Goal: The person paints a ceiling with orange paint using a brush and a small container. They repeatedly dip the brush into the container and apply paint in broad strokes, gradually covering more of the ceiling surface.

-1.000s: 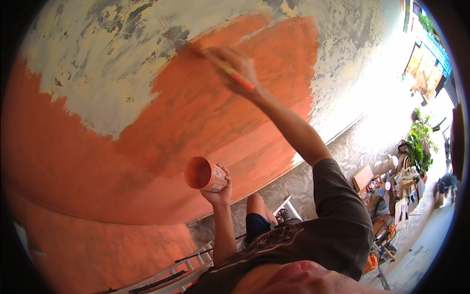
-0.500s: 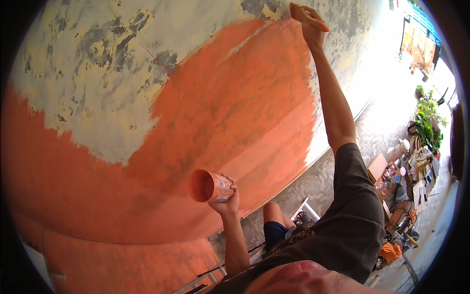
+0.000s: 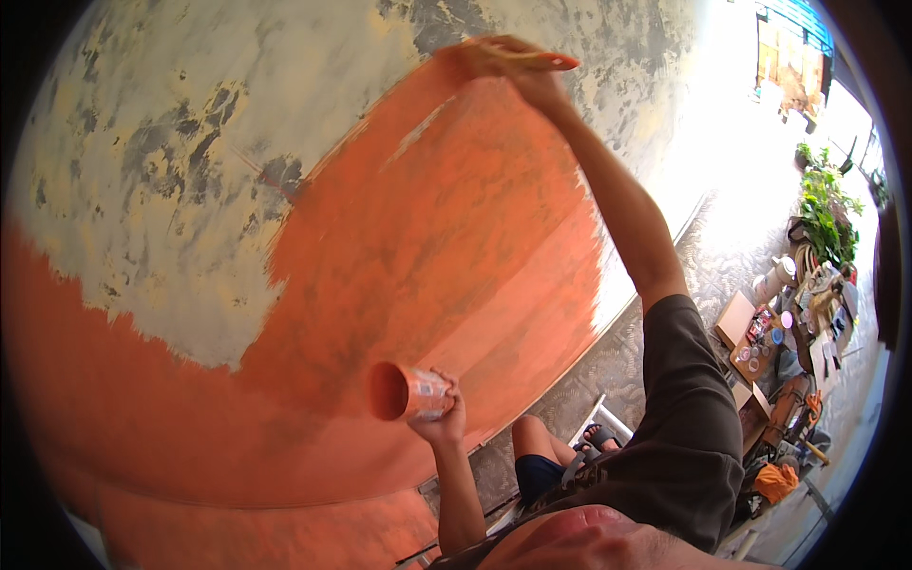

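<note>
My left hand [image 3: 448,423] is closed round a paint cup [image 3: 426,393], an orange-smeared tub tipped with its mouth toward the wall. Its inside is orange; how much paint it holds cannot be seen. High up, my right arm is stretched out and my right hand [image 3: 534,84] grips a paintbrush [image 3: 549,62] with an orange-tipped handle. The bristles, somewhat blurred, are against the wall [image 3: 427,218] at the top border of the orange paint. Above and to the left, the bare wall is pale grey and yellow with dark patches.
White ladder parts [image 3: 600,413] show below me, beside sandalled feet [image 3: 598,437]. On the patterned floor at right lies a clutter of boxes [image 3: 734,318], tools and an orange cloth [image 3: 776,483]. Green plants [image 3: 828,204] stand farther off.
My right hand has swept the paintbrush leftward along the upper border, where fresh orange now shows. The cup stays in my left hand. The whole view has shifted a little.
</note>
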Available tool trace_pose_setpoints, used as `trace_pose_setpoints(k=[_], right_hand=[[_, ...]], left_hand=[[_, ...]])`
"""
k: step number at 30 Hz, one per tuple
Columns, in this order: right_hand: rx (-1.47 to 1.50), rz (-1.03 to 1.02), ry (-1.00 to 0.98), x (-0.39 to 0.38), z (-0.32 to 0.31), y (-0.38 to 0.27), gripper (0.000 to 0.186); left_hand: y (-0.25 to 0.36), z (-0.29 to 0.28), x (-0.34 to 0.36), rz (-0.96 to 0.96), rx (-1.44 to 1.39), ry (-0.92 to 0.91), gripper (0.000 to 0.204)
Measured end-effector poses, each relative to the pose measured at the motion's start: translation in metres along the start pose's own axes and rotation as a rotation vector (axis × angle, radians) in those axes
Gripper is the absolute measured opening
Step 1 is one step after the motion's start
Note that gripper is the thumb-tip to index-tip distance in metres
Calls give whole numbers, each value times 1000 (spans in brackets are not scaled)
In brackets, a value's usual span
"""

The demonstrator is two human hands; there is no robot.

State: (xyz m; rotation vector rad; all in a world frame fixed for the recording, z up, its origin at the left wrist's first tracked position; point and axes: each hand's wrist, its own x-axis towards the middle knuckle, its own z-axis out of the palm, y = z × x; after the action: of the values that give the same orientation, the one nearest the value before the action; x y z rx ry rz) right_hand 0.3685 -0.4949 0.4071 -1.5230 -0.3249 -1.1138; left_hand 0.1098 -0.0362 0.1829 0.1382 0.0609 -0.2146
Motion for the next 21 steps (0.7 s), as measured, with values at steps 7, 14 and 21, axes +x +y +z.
trace_pose_setpoints(k=[7,14,21], right_hand=[[-201,-72,252,31,-92,44,30],[82,-157,-165,-35,16,-30,35],[4,41,92,26,-63,53,33]], left_hand=[[6,-8,-33,33,-19,62,56],[23,-15,-34,38,-36,43,57],[21,-13,-40,36,-48,23,57]])
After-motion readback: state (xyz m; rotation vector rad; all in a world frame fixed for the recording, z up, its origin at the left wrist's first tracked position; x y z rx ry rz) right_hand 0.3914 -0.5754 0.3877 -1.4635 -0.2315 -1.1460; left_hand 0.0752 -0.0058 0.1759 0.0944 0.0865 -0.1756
